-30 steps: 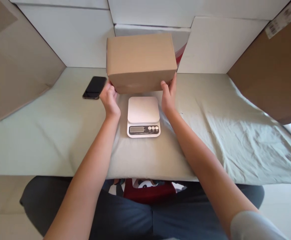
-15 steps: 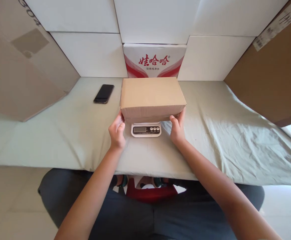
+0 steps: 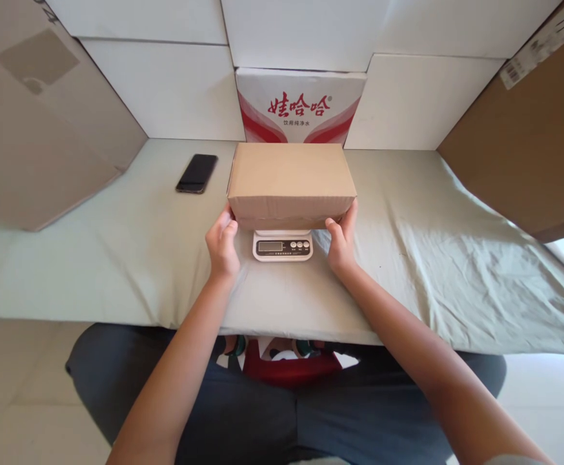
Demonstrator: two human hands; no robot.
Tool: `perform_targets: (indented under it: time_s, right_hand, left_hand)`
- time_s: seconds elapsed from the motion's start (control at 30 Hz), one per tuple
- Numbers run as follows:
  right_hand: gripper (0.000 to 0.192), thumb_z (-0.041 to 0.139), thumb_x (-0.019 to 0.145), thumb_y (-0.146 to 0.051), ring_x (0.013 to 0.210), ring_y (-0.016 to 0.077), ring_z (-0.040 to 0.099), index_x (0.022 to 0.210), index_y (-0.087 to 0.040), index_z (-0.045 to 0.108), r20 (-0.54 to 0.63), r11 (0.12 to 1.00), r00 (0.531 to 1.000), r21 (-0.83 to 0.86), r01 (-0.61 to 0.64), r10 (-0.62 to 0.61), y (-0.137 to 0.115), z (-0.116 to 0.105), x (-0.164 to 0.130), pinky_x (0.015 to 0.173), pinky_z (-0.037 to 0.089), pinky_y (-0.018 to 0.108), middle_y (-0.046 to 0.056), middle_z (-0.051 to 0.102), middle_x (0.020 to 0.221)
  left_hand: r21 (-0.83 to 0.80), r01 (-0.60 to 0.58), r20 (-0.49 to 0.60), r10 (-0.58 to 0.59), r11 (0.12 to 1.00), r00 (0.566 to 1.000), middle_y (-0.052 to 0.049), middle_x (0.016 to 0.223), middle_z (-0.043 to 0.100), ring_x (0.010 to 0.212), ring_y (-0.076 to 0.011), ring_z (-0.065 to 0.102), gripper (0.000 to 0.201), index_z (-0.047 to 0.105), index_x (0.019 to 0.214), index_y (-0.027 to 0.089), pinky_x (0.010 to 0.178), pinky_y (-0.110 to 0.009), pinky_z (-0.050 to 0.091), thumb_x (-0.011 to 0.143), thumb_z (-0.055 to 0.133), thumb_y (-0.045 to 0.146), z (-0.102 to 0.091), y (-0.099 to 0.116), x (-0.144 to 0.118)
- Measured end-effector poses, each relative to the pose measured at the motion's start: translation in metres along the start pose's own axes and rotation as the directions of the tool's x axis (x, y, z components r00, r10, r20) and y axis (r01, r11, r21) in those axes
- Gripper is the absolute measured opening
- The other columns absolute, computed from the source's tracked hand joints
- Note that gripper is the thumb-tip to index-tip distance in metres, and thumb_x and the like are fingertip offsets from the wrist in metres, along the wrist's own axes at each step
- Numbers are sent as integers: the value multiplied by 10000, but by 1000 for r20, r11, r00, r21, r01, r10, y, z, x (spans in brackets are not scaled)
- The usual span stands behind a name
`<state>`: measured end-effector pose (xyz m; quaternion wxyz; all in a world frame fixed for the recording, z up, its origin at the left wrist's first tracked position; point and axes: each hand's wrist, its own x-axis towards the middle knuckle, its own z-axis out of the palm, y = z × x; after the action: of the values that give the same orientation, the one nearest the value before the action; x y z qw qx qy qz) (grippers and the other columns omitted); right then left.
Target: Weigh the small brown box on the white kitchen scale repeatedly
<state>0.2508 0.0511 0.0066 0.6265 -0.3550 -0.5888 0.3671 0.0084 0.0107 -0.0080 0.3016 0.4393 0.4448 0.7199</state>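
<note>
A brown cardboard box [image 3: 292, 171] sits over the white digital kitchen scale [image 3: 282, 247], covering its platform; only the scale's display and buttons show in front. My left hand [image 3: 222, 242] grips the box's lower left front corner, fingers partly hidden under its edge. At the lower right front corner, my right hand [image 3: 342, 239] holds the box, thumb toward the front face and fingers along the side. Whether the box rests fully on the scale cannot be made out. The display appears blank.
A black smartphone [image 3: 197, 173] lies left of the box on the pale green cloth [image 3: 117, 258]. Behind stands a white and red printed carton [image 3: 301, 103] among white boxes [image 3: 166, 90]. Large cardboard boxes flank the table, left [image 3: 54, 129] and right [image 3: 519, 148].
The box has shifted slightly toward me and to the left over the scale, both hands moving with it. The whole view has also shifted a little.
</note>
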Motion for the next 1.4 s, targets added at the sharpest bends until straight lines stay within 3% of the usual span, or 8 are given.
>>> perform_targets:
  time_s: [0.7,0.97,1.17,1.4]
  right_hand:
    - [656,592,877,-478,1489,312,516,1490,-327,418,-9,998,998,-33,-55,54,-11,0,1,1322,407,587,81,561,1562]
    - [660,597,878,-505,1460,314,535,1488,-322,423,-7,998,999,-50,-45,45,-6,-2,3,1303,438,591,80,573,1554]
    - [652,583,879,-495,1448,318,561,1491,-320,443,-6,997,998,-47,-64,64,-8,-2,3,1294,455,583,88,592,1547]
    - [730,554,897,-628,1571,319,459,1553,-346,400,-16,999,1000,-50,-2,2,-5,-3,6,1346,374,573,80,517,1623]
  left_hand:
    - [-21,43,19,-42,999,999,-63,1369,778,1474,-333,601,452,781,1316,260,1285,-500,434,908,686,432,6,12,2]
    - [58,29,26,-31,998,999,-79,1420,751,1497,-329,576,548,752,1357,254,1283,-478,439,909,683,563,4,8,1]
    - [0,17,34,-17,1000,999,-87,1412,755,1472,-332,604,513,752,1366,248,1267,-486,460,914,689,483,6,12,0]
    - [23,9,4,-9,1000,1000,-90,1493,708,1500,-332,577,577,724,1413,268,1276,-477,451,908,686,545,6,13,0]
